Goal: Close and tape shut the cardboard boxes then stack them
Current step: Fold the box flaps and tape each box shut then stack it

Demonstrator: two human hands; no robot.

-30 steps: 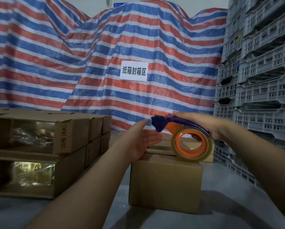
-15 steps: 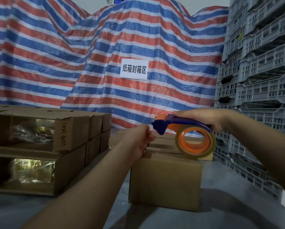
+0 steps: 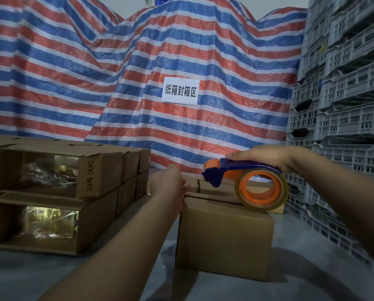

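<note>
The closed cardboard box stands on the grey floor, to the right of two stacked open boxes. Over its top, the right hand grips the tape dispenser, long axis level, blue nose pointing left, roll touching the box's right top edge. The left hand, fingers curled, rests at the box's upper left corner; whether it pinches tape I cannot tell.

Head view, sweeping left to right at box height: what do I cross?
Stacked open cartons → left hand → closed cardboard box → tape dispenser gripped by right hand → grey plastic crates.
</note>
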